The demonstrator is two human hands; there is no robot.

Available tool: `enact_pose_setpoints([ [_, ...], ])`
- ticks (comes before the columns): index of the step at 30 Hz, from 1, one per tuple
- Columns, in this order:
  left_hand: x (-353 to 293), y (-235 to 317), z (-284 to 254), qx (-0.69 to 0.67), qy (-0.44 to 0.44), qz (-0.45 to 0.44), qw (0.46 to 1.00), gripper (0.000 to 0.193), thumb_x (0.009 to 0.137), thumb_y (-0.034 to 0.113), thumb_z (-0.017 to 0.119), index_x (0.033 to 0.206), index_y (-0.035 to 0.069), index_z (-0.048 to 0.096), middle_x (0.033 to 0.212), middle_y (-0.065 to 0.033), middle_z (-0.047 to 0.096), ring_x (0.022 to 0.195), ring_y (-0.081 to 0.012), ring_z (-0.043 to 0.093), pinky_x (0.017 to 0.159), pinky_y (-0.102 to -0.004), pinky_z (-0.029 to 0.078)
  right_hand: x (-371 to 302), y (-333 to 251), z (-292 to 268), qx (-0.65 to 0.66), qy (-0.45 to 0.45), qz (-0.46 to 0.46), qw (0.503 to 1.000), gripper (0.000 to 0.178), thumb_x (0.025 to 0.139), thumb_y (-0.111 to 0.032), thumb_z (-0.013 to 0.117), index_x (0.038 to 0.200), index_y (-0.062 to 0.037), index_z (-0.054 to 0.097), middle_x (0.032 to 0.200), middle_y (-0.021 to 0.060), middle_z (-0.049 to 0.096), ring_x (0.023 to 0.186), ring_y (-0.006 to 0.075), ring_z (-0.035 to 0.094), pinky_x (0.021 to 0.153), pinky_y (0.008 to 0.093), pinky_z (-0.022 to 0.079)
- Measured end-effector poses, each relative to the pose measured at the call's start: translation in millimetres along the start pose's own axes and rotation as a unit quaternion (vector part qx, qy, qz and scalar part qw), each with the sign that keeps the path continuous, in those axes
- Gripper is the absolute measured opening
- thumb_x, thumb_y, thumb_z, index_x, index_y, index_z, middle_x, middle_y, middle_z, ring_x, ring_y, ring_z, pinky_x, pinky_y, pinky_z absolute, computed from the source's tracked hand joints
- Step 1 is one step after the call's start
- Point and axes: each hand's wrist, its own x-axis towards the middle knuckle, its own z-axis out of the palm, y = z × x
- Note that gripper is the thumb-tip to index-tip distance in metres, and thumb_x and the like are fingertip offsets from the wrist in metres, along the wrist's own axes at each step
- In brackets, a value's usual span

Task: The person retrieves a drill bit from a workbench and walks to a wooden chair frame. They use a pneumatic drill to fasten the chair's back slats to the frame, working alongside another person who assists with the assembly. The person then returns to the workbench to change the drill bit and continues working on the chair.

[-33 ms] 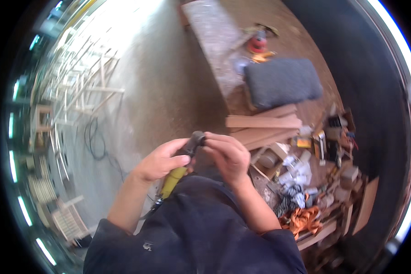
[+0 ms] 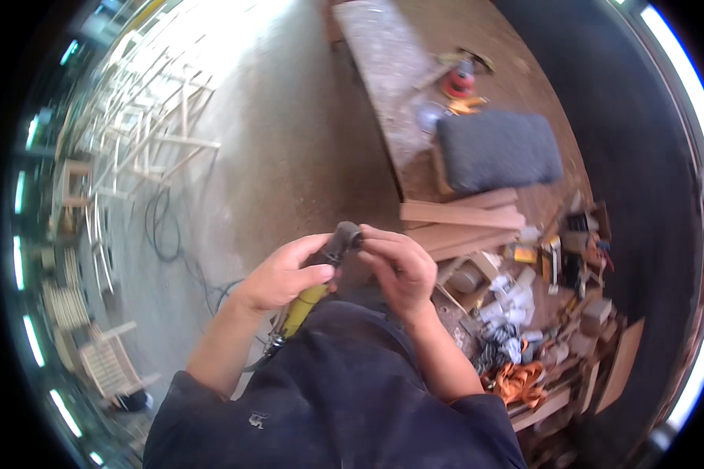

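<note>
In front of my body I hold a compact air tool (image 2: 303,305), apparently an angle grinder, with a yellow-green grip and a dark angled head. A metal fitting and a dark hose join its lower end. My left hand (image 2: 289,273) wraps round the neck, its thumb laid along the top. At the tool's head, my right hand (image 2: 403,273) pinches the round end face between its fingertips and thumb. What sits on that face is too small and blurred to make out.
Right of me a workbench (image 2: 383,47) carries a grey padded block (image 2: 497,152), wooden boards (image 2: 461,223), a red tool (image 2: 460,82), an orange cloth (image 2: 518,384) and cluttered small boxes. At left, pale wooden frames (image 2: 184,144) stand on the floor beside a coiled hose (image 2: 160,230).
The surroundings have shifted slightly right in the picture as my head moved. Both hands stay on the air tool in nearly the same pose.
</note>
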Motion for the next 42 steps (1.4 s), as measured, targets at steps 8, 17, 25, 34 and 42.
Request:
enact_pose_setpoints([
  [8, -136, -71, -91, 0.038, 0.199, 0.170, 0.964, 0.059, 0.100, 0.018, 0.067, 0.151, -0.005, 0.047, 0.117, -0.0057, 0.066, 0.102, -0.0103, 0.062, 0.093, -0.0297, 0.053, -26, -35, 176, 0.069, -0.088, 0.041, 0.993, 0.023, 0.080, 0.006, 0.084, 0.098, 0.0013, 0.069, 0.109, 0.0190, 0.077, 0.100, 0.0293, 0.077, 0.084, 0.0349, 0.063],
  [17, -319, -179, -219, -0.110, 0.349, 0.166, 0.916, 0.056, 0.100, 0.012, 0.065, 0.152, -0.002, 0.048, 0.121, -0.0095, 0.067, 0.095, -0.0131, 0.065, 0.085, -0.0308, 0.055, -85, -83, 426, 0.127, -0.245, -0.028, 0.961, 0.018, 0.082, 0.009, 0.079, 0.091, 0.0001, 0.065, 0.105, 0.0201, 0.077, 0.099, 0.0283, 0.076, 0.085, 0.0359, 0.061],
  [25, -446, -335, -342, -0.308, 0.516, 0.249, 0.759, 0.053, 0.101, 0.012, 0.065, 0.150, -0.002, 0.050, 0.108, -0.0056, 0.068, 0.088, -0.0113, 0.065, 0.080, -0.0298, 0.055, -134, -91, 655, 0.155, -0.481, 0.005, 0.863, 0.022, 0.090, 0.007, 0.075, 0.097, 0.0004, 0.055, 0.102, 0.0214, 0.077, 0.081, 0.0186, 0.074, 0.074, 0.0288, 0.060],
  [34, -662, -463, -477, -0.466, 0.711, 0.156, 0.503, 0.037, 0.101, 0.016, 0.067, 0.134, 0.001, 0.057, 0.098, -0.0088, 0.069, 0.082, -0.0165, 0.068, 0.073, -0.0323, 0.058, -142, -95, 990, 0.056, -0.655, 0.028, 0.753, 0.011, 0.092, 0.003, 0.071, 0.103, 0.0068, 0.071, 0.087, 0.0118, 0.072, 0.076, 0.0153, 0.072, 0.069, 0.0267, 0.058],
  [42, -750, -571, -585, -0.547, 0.716, 0.097, 0.423, 0.030, 0.101, 0.022, 0.069, 0.119, 0.002, 0.059, 0.089, -0.0106, 0.068, 0.073, -0.0200, 0.068, 0.066, -0.0359, 0.057, -210, -203, 1288, 0.147, -0.740, -0.132, 0.643, 0.017, 0.096, 0.002, 0.066, 0.111, 0.0030, 0.075, 0.099, 0.0109, 0.071, 0.077, 0.0148, 0.070, 0.066, 0.0253, 0.054],
])
